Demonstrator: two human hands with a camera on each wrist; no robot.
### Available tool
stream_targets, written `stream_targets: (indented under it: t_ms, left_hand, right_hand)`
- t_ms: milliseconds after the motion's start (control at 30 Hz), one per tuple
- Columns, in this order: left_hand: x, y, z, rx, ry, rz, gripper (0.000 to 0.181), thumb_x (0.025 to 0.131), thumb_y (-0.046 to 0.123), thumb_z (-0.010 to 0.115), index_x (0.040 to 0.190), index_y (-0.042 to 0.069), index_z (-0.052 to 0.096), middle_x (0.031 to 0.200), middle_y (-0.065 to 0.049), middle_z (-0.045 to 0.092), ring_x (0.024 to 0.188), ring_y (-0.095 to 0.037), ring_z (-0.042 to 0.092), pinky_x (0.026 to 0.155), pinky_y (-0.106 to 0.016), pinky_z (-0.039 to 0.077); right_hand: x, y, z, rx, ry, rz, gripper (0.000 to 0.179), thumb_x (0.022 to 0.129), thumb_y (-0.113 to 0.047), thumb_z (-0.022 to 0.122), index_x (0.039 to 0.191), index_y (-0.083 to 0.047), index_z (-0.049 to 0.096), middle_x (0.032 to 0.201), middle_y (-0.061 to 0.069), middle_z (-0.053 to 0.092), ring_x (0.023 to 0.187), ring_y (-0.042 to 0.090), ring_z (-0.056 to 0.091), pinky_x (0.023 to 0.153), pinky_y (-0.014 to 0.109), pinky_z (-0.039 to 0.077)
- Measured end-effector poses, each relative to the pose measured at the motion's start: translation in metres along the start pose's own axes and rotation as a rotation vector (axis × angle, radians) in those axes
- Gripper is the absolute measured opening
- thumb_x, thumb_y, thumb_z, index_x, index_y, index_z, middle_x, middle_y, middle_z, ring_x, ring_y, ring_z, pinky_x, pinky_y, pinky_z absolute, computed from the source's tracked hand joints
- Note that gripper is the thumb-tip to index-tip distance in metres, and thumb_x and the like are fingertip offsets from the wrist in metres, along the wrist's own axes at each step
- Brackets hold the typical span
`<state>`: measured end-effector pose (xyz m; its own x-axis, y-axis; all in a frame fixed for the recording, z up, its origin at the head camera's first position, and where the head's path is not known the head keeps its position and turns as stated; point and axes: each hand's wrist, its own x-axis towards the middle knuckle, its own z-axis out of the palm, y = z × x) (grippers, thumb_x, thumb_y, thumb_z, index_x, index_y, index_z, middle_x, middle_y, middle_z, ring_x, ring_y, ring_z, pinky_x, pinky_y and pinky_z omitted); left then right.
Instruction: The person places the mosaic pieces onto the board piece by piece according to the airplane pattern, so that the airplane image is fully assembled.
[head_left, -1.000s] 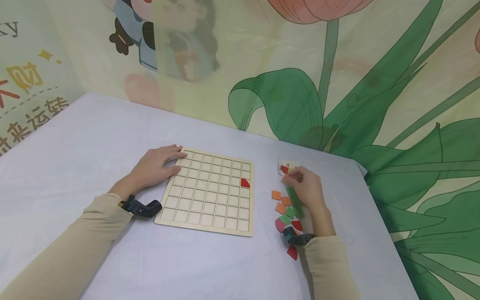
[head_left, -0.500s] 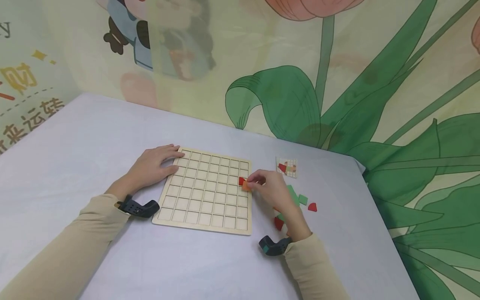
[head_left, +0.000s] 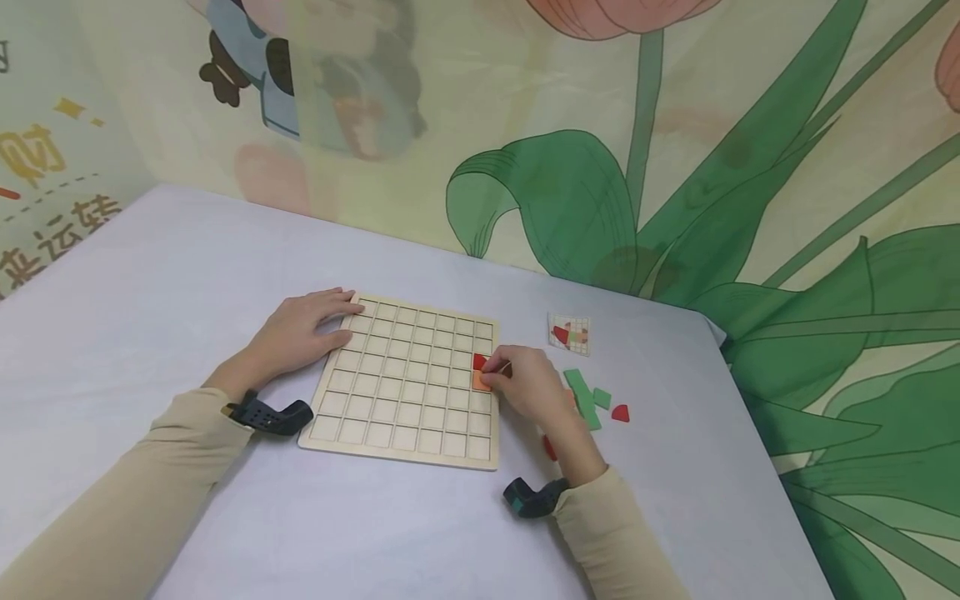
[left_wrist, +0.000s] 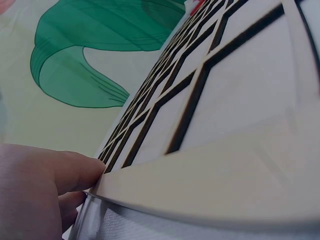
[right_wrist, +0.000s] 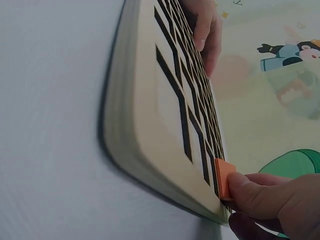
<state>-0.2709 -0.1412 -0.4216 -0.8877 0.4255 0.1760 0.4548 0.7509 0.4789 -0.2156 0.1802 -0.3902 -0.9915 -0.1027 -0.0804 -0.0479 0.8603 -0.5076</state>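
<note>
A square wooden grid board [head_left: 397,410] lies on the white cloth. My left hand [head_left: 300,330] rests at its upper left edge, fingertips on the rim, thumb lower down; the left wrist view shows the fingers [left_wrist: 75,170] at the board's corner. At the right side of the grid, my right hand [head_left: 531,382] pinches an orange square tile [head_left: 480,382] between thumb and fingers. This tile sits over the cell just below a red quarter-circle tile [head_left: 479,361], which the fingertips partly cover. In the right wrist view the orange tile [right_wrist: 226,179] stands slightly raised under the thumb.
Right of the board lie a long green strip [head_left: 582,400], a small green square [head_left: 602,398] and a red rounded piece [head_left: 621,413]. Another red piece [head_left: 550,448] shows beside the right forearm, which hides others. A printed pattern card [head_left: 569,334] lies farther back.
My right hand has moved left from near the card to the board, bringing the orange tile over the cell below the red one. Loose pieces shifted about. The left hand stays on the board.
</note>
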Motion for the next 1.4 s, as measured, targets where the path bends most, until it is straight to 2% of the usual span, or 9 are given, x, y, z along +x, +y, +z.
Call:
stream_targets:
  t_ms: [400,567,733,867,967,1067,1167,1300,1400]
  left_hand:
    - [-0.001,-0.002,0.0,-0.003,-0.007,-0.007,0.046,0.092,0.028,0.057,0.135,0.011,0.053,0.149,-0.016,0.04,0.14,-0.038,0.03,0.108,-0.063,0.022]
    - [0.0,-0.002,0.0,-0.001,-0.007,-0.001,0.046,0.093,0.028,0.056,0.135,0.011,0.053,0.148,-0.016,0.041,0.14,-0.038,0.03,0.109,-0.063,0.022]
    - [0.001,-0.002,0.0,0.0,-0.001,0.006,0.046,0.092,0.028,0.057,0.135,0.01,0.053,0.148,-0.016,0.041,0.139,-0.039,0.031,0.108,-0.063,0.022]
    - [0.0,-0.003,0.0,0.0,0.001,0.004,0.046,0.092,0.027,0.057,0.135,0.01,0.053,0.148,-0.017,0.041,0.139,-0.039,0.031,0.109,-0.063,0.022]
    - [-0.002,-0.002,-0.001,-0.001,-0.002,-0.008,0.046,0.092,0.027,0.057,0.135,0.009,0.053,0.148,-0.017,0.041,0.139,-0.039,0.031,0.109,-0.063,0.022]
    - [-0.003,-0.002,0.0,-0.007,-0.004,-0.017,0.046,0.092,0.027,0.057,0.135,0.009,0.053,0.148,-0.018,0.041,0.139,-0.039,0.031,0.109,-0.062,0.021]
    - [-0.002,-0.001,0.001,-0.014,-0.004,-0.018,0.046,0.092,0.026,0.057,0.135,0.009,0.053,0.148,-0.017,0.041,0.14,-0.039,0.03,0.11,-0.063,0.021]
    - [-0.001,-0.001,0.0,-0.014,-0.001,-0.008,0.046,0.092,0.025,0.057,0.135,0.008,0.053,0.147,-0.018,0.041,0.139,-0.039,0.031,0.11,-0.062,0.021]
    - [-0.001,-0.001,-0.001,-0.008,0.001,0.0,0.046,0.092,0.025,0.057,0.134,0.008,0.053,0.147,-0.018,0.042,0.139,-0.039,0.032,0.11,-0.061,0.021]
  right_hand:
    - [-0.006,-0.017,-0.003,-0.272,0.004,-0.047,0.006,0.083,-0.021,0.074,0.086,-0.016,0.071,0.085,-0.004,0.067,0.075,0.013,0.058,0.064,0.026,0.05]
    - [-0.011,-0.021,-0.004,-0.381,-0.025,-0.073,0.009,0.083,-0.019,0.073,0.091,-0.016,0.076,0.085,-0.001,0.066,0.074,0.014,0.058,0.06,0.025,0.049]
    - [-0.017,-0.025,-0.01,-0.432,-0.121,-0.111,0.019,0.084,-0.016,0.072,0.102,-0.018,0.076,0.093,0.001,0.071,0.074,0.013,0.057,0.055,0.023,0.046]
    - [-0.022,-0.028,-0.016,-0.358,-0.274,-0.119,0.019,0.084,-0.016,0.072,0.102,-0.018,0.076,0.098,-0.002,0.072,0.077,0.011,0.056,0.059,0.023,0.045]
    - [-0.022,-0.024,-0.023,-0.299,-0.338,-0.128,0.018,0.084,-0.018,0.072,0.101,-0.018,0.076,0.095,-0.004,0.071,0.076,0.011,0.055,0.063,0.023,0.047]
    - [-0.02,-0.012,-0.041,-0.261,-0.327,-0.134,0.017,0.085,-0.018,0.071,0.101,-0.017,0.076,0.096,-0.004,0.071,0.082,0.011,0.058,0.071,0.024,0.051]
    - [-0.021,0.015,-0.07,-0.226,-0.293,-0.074,0.02,0.087,-0.018,0.068,0.106,-0.014,0.073,0.099,-0.001,0.071,0.087,0.014,0.061,0.076,0.027,0.054]
    - [-0.027,0.061,-0.106,-0.197,-0.276,0.118,0.032,0.088,-0.019,0.067,0.118,-0.01,0.064,0.106,0.01,0.066,0.092,0.024,0.06,0.077,0.038,0.056]
    - [-0.03,0.092,-0.117,-0.181,-0.338,0.249,0.043,0.084,-0.022,0.071,0.123,-0.01,0.058,0.114,0.017,0.059,0.101,0.03,0.056,0.081,0.046,0.055]
